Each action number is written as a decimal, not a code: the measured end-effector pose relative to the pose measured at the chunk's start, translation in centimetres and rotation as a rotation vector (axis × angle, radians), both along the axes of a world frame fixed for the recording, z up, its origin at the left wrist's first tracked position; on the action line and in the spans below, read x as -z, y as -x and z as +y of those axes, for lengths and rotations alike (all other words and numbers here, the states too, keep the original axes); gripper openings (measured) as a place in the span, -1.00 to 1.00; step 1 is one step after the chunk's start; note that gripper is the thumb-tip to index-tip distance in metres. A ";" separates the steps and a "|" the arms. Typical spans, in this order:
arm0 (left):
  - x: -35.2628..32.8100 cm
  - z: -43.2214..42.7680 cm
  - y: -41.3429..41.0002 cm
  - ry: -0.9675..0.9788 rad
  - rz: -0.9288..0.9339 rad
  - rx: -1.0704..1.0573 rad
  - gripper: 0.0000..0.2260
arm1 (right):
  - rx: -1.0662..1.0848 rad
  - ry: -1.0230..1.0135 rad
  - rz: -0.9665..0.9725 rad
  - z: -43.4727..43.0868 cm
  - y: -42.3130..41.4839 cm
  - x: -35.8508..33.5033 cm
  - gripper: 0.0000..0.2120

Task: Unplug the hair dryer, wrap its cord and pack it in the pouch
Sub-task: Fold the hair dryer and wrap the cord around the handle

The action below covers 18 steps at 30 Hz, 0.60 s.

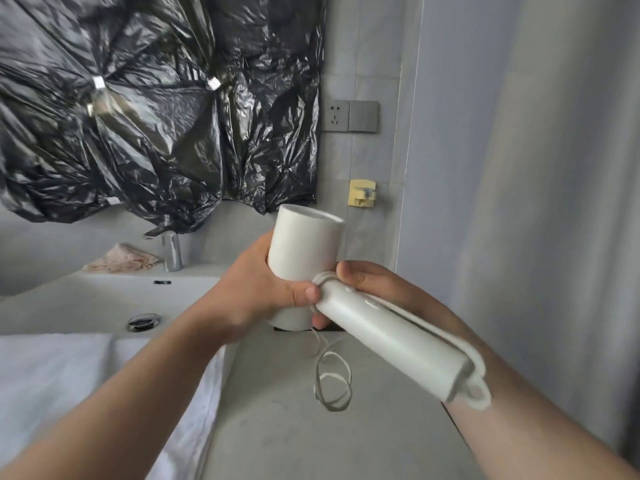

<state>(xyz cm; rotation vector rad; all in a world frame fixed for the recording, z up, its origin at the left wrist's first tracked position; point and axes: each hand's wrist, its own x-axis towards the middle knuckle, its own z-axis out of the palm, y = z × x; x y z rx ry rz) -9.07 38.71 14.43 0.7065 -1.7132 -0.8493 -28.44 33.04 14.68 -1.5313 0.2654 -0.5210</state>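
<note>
Gripping the barrel of the white hair dryer [304, 244], the left hand [249, 296] has its fingers curled round the far side and its thumb across the front, just where the handle joins. The right hand [381, 289] closes round the top of that handle from behind, thumb on the upper edge and a fingertip showing below it, so both hands hold the dryer in the air above the grey table [277, 427]. The handle slants down toward the right forearm, ending in a hanging loop. The white cord [332, 379] runs along the handle's far edge under the right hand, then drops from between the hands and lies in loose loops on the table directly below them. Beyond the hands on the tiled wall sit a grey socket [335, 116] and, nearer, a yellow hook [362, 192]. Left of the left hand are the sink [104, 299] and its faucet [172, 252], with crumpled black plastic sheeting [138, 98] above. White fabric [69, 375] lies under the left forearm.
</note>
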 end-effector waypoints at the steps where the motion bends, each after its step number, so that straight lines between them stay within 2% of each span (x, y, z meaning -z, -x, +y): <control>1: 0.2 0.4 0.3 -0.012 0.042 0.035 -0.27 | -0.041 -0.074 0.023 0.4 0.0 -0.3 -0.58; 2: 0.3 0.7 0.6 -0.032 0.098 0.053 -0.29 | -0.059 -0.149 0.009 0.6 -0.1 -0.5 -0.62; 4: 0.4 1.2 1.0 -0.070 0.230 0.035 -0.29 | 0.025 -0.200 -0.143 1.2 -0.3 -0.3 -0.66; 6: 0.3 1.7 1.3 -0.064 0.303 -0.024 -0.32 | 0.161 -0.124 -0.286 2.4 -0.8 0.1 -0.76; 8: 0.2 2.0 1.6 -0.042 0.339 -0.152 -0.35 | 0.326 -0.006 -0.330 3.2 -1.5 0.7 -0.84; 10: 0.1 2.1 1.8 -0.017 0.376 -0.347 -0.36 | 0.552 0.170 -0.286 4.0 -2.1 1.5 -0.83; 12: 0.0 2.0 1.9 0.010 0.407 -0.525 -0.29 | 0.663 0.323 -0.196 4.9 -2.4 2.1 -0.79; 15: 0.0 2.0 1.8 0.063 0.391 -0.695 -0.24 | 0.630 0.406 -0.072 6.0 -2.3 2.3 -0.70; 18: 0.2 2.3 2.3 0.124 0.317 -0.825 -0.30 | 0.652 0.411 0.042 6.4 -2.0 1.7 -0.83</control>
